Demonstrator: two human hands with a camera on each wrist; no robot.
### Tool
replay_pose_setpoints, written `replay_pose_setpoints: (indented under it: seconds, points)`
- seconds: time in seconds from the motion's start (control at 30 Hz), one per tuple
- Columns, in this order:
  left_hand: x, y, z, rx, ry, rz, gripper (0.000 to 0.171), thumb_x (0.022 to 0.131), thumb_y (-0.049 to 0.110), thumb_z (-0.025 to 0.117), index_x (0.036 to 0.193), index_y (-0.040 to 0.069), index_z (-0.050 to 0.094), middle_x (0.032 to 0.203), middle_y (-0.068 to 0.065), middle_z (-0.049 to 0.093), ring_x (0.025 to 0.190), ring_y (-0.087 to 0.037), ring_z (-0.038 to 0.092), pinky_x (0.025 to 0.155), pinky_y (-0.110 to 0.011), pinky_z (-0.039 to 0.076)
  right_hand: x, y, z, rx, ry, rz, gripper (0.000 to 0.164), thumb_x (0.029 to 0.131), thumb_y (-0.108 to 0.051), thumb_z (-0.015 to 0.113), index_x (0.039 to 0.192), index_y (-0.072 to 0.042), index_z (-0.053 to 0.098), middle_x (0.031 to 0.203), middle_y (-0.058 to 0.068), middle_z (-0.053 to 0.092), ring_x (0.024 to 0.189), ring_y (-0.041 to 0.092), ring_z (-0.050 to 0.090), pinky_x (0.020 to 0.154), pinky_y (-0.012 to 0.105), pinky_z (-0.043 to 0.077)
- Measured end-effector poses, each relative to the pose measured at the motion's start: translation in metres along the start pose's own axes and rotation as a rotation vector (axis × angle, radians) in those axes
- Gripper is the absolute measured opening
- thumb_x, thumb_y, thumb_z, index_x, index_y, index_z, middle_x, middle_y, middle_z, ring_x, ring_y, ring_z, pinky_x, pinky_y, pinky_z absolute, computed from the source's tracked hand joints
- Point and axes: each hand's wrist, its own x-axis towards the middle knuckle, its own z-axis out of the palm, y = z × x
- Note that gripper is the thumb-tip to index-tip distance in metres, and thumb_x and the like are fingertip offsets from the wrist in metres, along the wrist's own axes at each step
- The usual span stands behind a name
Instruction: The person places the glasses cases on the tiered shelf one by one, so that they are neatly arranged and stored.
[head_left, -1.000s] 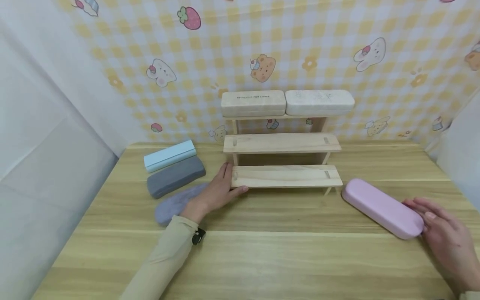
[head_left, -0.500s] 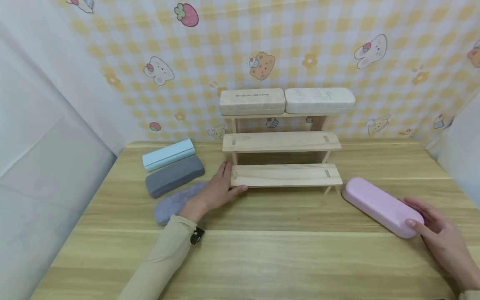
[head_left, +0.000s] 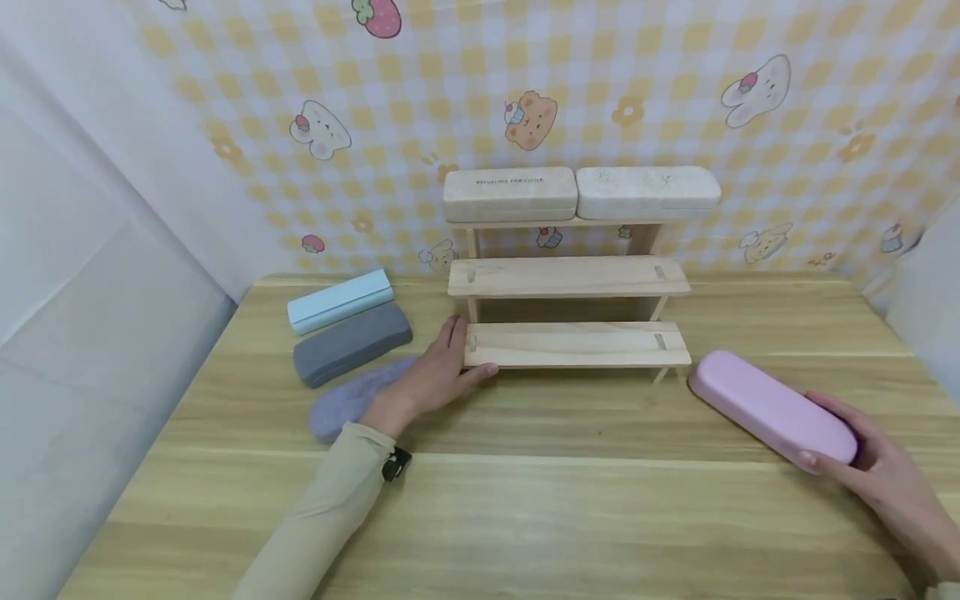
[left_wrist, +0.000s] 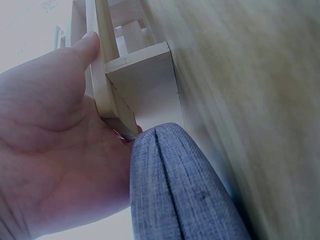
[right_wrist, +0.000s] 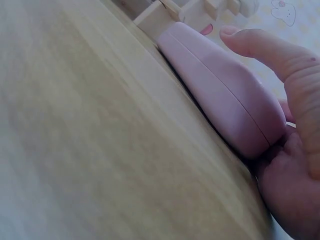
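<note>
Pink case [head_left: 772,412]: on the table [head_left: 540,525], toward its right edge, beside the rack [head_left: 568,277].
Right hand [head_left: 885,483]: curled round the case's right end.
Left hand [head_left: 427,379]: grips the left end of the bottom shelf [head_left: 577,346].
Hands: well apart.
Toward left edge: blue case [head_left: 341,301], grey case [head_left: 352,343], purple case [head_left: 348,406].
</note>
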Motion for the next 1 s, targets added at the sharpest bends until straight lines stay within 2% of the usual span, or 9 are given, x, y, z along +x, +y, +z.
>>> replay_pose_setpoints:
  seconds: [0.13, 0.53, 0.8, 1.0]
  points:
    - [0.0015, 0.0011, -0.0004, 0.008, -0.007, -0.006, 0.092, 0.092, 0.053, 0.046, 0.146, -0.007, 0.001, 0.15, -0.028, 0.0, 0.137, -0.036, 0.013, 0.108, -0.042, 0.024, -0.0006, 0.0015, -0.0008, -0.025, 0.002, 0.025, 0.072, 0.087, 0.003, 0.062, 0.147, -0.019, 0.029, 0.141, -0.007, 0.031, 0.114, -0.009, 0.033, 0.082, 0.003, 0.026]
    - [0.0046, 0.002, -0.0017, 0.003, -0.015, -0.009, 0.093, 0.092, 0.053, 0.046, 0.146, -0.006, 0.0, 0.15, -0.028, -0.001, 0.137, -0.037, 0.012, 0.108, -0.043, 0.023, -0.0018, -0.0002, 0.0007, -0.035, 0.021, 0.026, 0.077, 0.083, 0.003, 0.067, 0.147, -0.017, 0.03, 0.135, -0.01, 0.034, 0.112, -0.009, 0.035, 0.082, 0.003, 0.026]
    - [0.0036, 0.0001, -0.0009, 0.012, -0.025, -0.031, 0.094, 0.092, 0.056, 0.044, 0.146, -0.005, -0.001, 0.151, -0.026, -0.002, 0.137, -0.035, 0.012, 0.108, -0.041, 0.022, 0.0014, -0.0017, 0.0, -0.131, 0.039, 0.062, 0.081, 0.081, -0.009, 0.072, 0.148, -0.024, 0.028, 0.133, -0.025, 0.031, 0.111, -0.012, 0.028, 0.082, -0.001, 0.018]
    - [0.0031, -0.0006, 0.0001, 0.011, -0.025, -0.028, 0.094, 0.092, 0.056, 0.044, 0.146, -0.004, -0.002, 0.151, -0.026, -0.002, 0.137, -0.035, 0.013, 0.108, -0.042, 0.023, 0.001, -0.0014, -0.0009, -0.169, 0.036, 0.063, 0.083, 0.082, -0.012, 0.072, 0.148, -0.026, 0.026, 0.134, -0.026, 0.028, 0.109, -0.015, 0.025, 0.082, 0.0, 0.013]
